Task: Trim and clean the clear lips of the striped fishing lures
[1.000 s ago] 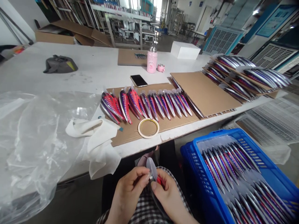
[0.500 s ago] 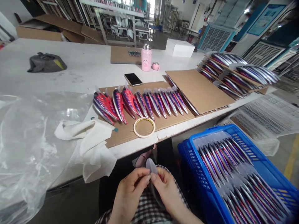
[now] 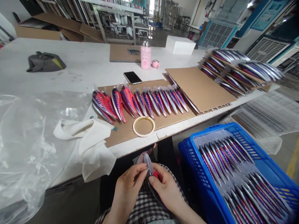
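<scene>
My right hand [image 3: 167,188] is wrapped round a fishing lure [image 3: 156,175], above the checked cloth on my lap. The lure's clear lip points up and away from me, and a patch of its red side shows between my fingers; most of its body is hidden by the hand. Close against the base of the lip, my left hand [image 3: 128,183] is closed in a pinch of thumb and fingers. What lies between those fingertips is too small to make out. On the table ahead, a row of red, purple and silver lures [image 3: 146,102] rests on a cardboard sheet [image 3: 161,126].
A roll of tape [image 3: 143,135] lies at the cardboard's front edge, beside a white cloth [image 3: 93,140] and clear plastic bag [image 3: 28,149]. Behind are a phone [image 3: 132,77] and pink bottle [image 3: 145,58]. At right, a blue crate [image 3: 195,155] holds lures; stacked lures [image 3: 233,73] stand beyond.
The lure has turned in my right hand, so its lip now appears narrower and tilted left, and its red side has come into view. My left hand keeps pinching near the lip.
</scene>
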{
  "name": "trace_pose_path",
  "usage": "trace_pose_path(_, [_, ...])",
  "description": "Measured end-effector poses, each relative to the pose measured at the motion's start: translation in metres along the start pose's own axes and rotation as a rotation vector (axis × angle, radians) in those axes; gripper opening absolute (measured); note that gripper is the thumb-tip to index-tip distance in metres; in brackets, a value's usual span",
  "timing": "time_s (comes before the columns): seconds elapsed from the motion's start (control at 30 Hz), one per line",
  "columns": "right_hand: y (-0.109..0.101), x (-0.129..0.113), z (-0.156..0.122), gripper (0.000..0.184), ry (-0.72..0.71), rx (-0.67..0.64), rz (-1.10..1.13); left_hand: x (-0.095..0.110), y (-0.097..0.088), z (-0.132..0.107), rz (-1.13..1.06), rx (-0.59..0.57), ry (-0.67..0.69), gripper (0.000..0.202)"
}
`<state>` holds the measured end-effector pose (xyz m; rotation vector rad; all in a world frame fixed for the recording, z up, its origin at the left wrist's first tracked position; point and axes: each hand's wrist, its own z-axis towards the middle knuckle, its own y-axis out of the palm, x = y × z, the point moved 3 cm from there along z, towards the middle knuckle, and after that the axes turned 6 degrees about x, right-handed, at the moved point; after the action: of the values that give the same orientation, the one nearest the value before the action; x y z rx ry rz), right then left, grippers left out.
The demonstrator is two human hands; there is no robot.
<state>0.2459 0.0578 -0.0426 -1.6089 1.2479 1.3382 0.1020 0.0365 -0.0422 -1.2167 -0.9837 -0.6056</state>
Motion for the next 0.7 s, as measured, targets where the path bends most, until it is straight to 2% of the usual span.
trace_pose_path(0.2, [-0.0012,0.0046,-0.0004,0.03,0.009,0.046,0.02,0.0034,-0.0027,-0.0006,0.098,0.037,0.156,0.012])
trace_pose_path(0.53, [0.0014,-0.0008,-0.0049,0.03,0.017,0.095,-0.121,0.0055,-0.004,0.0016,0.154,0.016,0.192,0.014])
trace_pose_path(0.7, [0.0014,0.0034,-0.0057,0.032,0.014,0.096,-0.132,0.0057,-0.0037,-0.0019,0.204,0.045,0.257,0.015])
